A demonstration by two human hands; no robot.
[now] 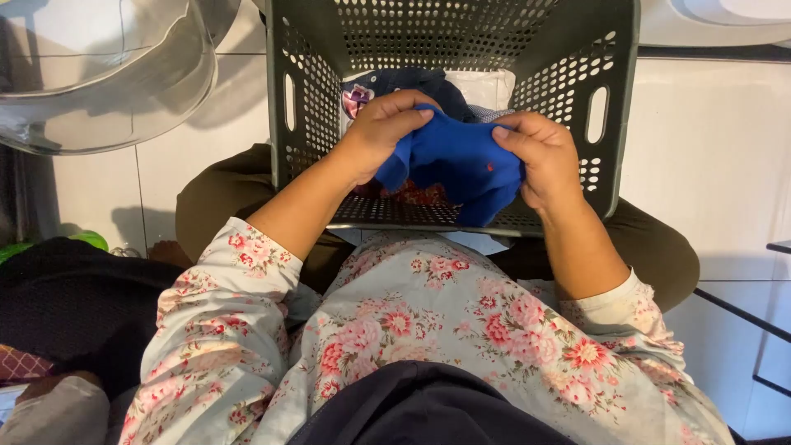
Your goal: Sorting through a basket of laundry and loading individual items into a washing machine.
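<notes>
- A person seated over a white tiled floor (725, 156) holds a blue garment (461, 161) with both hands above the near rim of a grey perforated laundry basket (317, 99).
- The left hand (381, 132) is closed on the garment's left edge, fingers curled over the top of the cloth, thumb hidden beneath.
- The right hand (540, 156) is closed on the right edge, fingertips pinching the fabric in a fold.
- The blue garment is bunched between the two hands, its lower part hanging against the basket's inner front wall.
- Inside the basket lie other clothes: a dark blue piece (412, 81), a white piece (486, 85) and a patterned red piece (412, 194) under the blue garment.
- The basket rests between the person's knees, clad in olive trousers (222, 194).
- The person wears a pale floral long-sleeved top (428, 309).
- A clear round appliance door (107, 82) stands open at upper left, well apart from the hands.
- Dark cloth (66, 305) lies on the floor at the person's left side.
</notes>
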